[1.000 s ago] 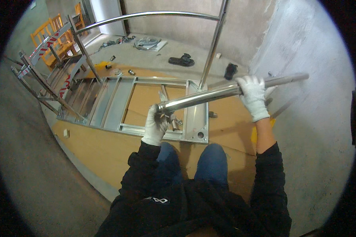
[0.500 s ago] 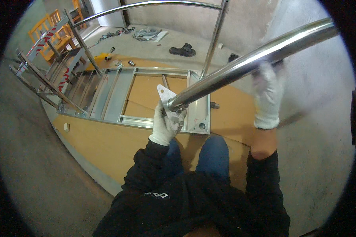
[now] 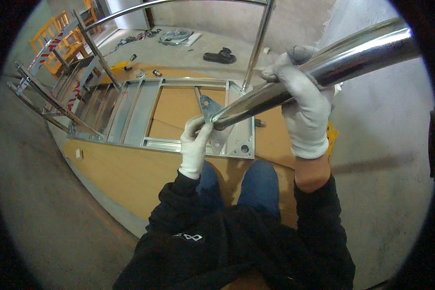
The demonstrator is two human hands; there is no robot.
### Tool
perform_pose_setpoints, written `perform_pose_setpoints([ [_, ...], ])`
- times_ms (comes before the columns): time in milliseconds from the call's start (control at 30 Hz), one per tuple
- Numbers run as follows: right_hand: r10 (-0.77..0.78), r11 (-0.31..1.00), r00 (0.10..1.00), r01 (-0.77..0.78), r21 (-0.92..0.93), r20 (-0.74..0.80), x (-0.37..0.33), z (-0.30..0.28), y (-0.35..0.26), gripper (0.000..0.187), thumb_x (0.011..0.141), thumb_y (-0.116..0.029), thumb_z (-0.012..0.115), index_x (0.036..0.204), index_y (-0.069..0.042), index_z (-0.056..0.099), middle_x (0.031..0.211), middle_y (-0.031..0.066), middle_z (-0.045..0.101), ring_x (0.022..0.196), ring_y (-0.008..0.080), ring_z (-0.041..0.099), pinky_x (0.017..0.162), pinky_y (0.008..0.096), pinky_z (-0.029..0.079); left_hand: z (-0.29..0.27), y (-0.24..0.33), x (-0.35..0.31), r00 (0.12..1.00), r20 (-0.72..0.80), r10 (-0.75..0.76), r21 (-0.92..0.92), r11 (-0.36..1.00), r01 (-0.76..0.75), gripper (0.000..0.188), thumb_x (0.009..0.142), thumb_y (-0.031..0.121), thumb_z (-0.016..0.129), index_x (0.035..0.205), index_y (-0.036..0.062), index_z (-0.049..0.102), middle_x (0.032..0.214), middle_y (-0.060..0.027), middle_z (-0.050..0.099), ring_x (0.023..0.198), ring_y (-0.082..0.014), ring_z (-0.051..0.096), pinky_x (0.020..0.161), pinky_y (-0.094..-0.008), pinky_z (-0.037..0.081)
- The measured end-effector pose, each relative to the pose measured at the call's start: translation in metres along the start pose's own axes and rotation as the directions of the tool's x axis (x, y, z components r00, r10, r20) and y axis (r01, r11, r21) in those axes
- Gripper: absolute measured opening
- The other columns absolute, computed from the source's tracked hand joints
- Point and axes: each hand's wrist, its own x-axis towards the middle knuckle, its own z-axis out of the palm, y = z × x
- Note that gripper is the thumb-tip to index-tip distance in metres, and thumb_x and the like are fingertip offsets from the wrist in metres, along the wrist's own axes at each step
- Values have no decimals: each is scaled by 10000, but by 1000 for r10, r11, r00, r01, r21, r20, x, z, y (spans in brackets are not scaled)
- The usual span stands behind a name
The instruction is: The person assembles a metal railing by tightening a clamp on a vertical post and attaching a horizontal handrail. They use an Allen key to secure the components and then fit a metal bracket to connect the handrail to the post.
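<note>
A shiny metal tube slants from the middle of the view to the upper right. My white-gloved right hand is wrapped round it partway along. At the tube's lower end sits a flat metal bracket plate with a hole near its tip. My gloved left hand pinches the plate's edge with thumb and fingers beside the tube's end. Below both hands a metal frame with crossbars lies on the floor, and the plate hides part of it.
Upright metal posts and a curved top rail rise from the frame. Brown cardboard lies under it. A black sandal, coiled cable, small fittings and wooden chairs are farther off. A wall stands at the right.
My right hand has moved left along the tube and closed round it. The bracket plate has turned, and my left hand has shifted from beneath it to its left edge.
</note>
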Motion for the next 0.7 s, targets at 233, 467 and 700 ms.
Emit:
perform_pose_setpoints([
  [233,-7,993,1000,10,-122,23,-15,16,0,300,788,-58,703,1061,-3,590,974,82,615,845,169,649,746,297,561,12,3,0,998,-25,51,231,972,-44,235,902,158,602,1045,-29,595,915,-54,623,822,-106,555,723,-253,459],
  [467,30,992,999,-26,-122,33,-17,36,-3,145,717,-89,745,788,-13,644,710,10,640,644,66,591,608,234,500,7,-4,3,997,76,22,403,914,-51,236,912,151,553,1037,-48,577,925,-102,622,837,-167,592,752,-301,479],
  [700,-24,994,1000,25,-106,11,-6,30,-5,210,741,-121,755,867,-7,631,780,23,638,695,93,609,639,245,505,-12,-3,-5,971,218,97,16,995,-103,518,889,95,562,1366,-16,394,1244,-176,551,1125,-226,556,962,-329,442],
])
